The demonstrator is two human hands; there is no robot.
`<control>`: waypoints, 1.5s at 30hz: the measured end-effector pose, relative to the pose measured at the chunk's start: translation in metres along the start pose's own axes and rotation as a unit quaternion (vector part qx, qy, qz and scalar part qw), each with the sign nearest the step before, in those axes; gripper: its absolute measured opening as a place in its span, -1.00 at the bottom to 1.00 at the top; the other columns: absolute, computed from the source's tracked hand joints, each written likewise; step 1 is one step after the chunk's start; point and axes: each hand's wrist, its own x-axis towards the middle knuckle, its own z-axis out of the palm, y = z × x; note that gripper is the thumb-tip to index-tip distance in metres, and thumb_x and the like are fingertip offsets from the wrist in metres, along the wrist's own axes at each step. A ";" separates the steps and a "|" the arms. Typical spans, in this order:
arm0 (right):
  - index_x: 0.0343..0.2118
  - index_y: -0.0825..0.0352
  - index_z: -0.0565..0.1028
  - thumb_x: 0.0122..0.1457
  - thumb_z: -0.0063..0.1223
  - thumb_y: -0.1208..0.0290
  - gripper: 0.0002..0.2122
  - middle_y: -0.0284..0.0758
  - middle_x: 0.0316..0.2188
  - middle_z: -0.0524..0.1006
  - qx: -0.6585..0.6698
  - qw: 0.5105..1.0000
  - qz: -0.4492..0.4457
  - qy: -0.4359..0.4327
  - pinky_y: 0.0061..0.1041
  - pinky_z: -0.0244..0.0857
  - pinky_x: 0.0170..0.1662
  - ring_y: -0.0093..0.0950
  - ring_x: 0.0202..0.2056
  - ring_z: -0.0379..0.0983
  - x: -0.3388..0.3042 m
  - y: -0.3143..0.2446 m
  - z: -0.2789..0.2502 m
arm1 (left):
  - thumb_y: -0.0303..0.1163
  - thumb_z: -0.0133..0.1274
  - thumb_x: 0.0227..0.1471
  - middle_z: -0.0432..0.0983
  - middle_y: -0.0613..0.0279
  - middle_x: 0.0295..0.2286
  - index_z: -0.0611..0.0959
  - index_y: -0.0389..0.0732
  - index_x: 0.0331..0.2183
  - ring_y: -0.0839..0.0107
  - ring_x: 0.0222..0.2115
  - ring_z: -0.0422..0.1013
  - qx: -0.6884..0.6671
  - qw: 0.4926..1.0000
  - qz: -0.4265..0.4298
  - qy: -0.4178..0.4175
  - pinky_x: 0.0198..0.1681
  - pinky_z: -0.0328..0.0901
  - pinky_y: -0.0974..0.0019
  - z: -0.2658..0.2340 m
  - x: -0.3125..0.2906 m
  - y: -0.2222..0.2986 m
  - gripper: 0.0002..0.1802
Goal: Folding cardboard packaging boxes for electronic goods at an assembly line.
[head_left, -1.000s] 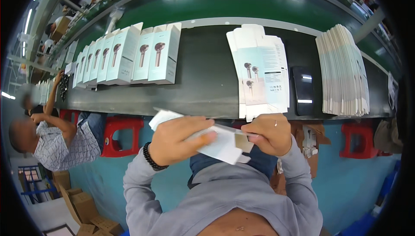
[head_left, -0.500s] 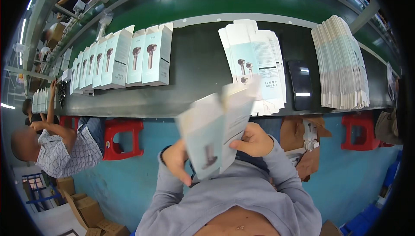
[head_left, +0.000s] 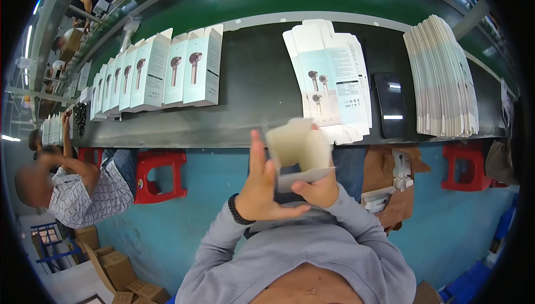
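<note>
An opened-out carton (head_left: pixel 288 147) stands in front of me above my lap, its open end facing me so that I look into its pale inside. My right hand (head_left: pixel 322 190) grips it at the right side, thumb on the near edge. Beside its left side my left hand (head_left: pixel 261 193) is open, fingers and thumb spread; whether the fingers touch the cardboard I cannot tell. Just beyond lies a pile of flat printed cartons (head_left: pixel 334 86) on the dark bench (head_left: pixel 251 81). The carton's printed outer faces are mostly hidden.
Erected light-blue boxes (head_left: pixel 195 70) stand in a row at the left. A dark phone (head_left: pixel 388 106) lies between the flat pile and a long stack of folded cartons (head_left: pixel 441 81). Red stools (head_left: pixel 161 177), a brown carton (head_left: pixel 409 198) and a seated person (head_left: pixel 89 192) are below the bench.
The carton has gone from flattened to squared open, its end now turned toward me. My left hand has let go and risen, fingers spread. My right hand still holds it.
</note>
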 end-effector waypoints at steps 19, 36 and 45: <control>-0.14 0.37 0.20 0.17 -0.13 0.22 -0.66 0.07 -0.04 0.28 0.100 0.975 -0.169 0.104 -0.30 0.01 0.06 -0.28 -0.01 0.17 0.003 0.002 0.021 | -0.68 -0.09 -0.20 0.34 0.17 -0.41 -0.11 0.03 0.12 0.20 -0.40 0.34 -0.112 0.980 0.117 0.119 -0.28 0.19 0.12 0.015 0.019 -0.002 -0.10; -0.20 0.38 0.33 0.05 0.08 0.38 -0.71 0.06 0.04 0.22 0.149 0.986 -0.077 0.009 -0.70 0.16 -0.40 -0.68 -0.48 0.22 0.000 0.002 0.009 | -0.62 0.03 -0.32 0.30 0.21 -0.38 0.21 0.05 -0.05 0.35 -0.51 0.35 -0.014 0.994 0.111 -0.016 -0.34 0.16 0.20 -0.014 0.024 -0.007 -0.27; -0.21 0.41 0.39 0.01 -0.07 0.71 -0.76 -0.20 -0.09 0.34 0.119 0.988 0.096 -0.002 -0.73 0.21 -0.33 -0.66 -0.29 0.32 0.007 -0.012 0.014 | -0.09 0.28 -0.29 0.27 0.01 -0.19 0.15 0.15 0.06 0.19 -0.28 0.27 -0.083 0.982 0.164 0.038 -0.32 0.22 0.19 -0.007 0.024 -0.014 -0.10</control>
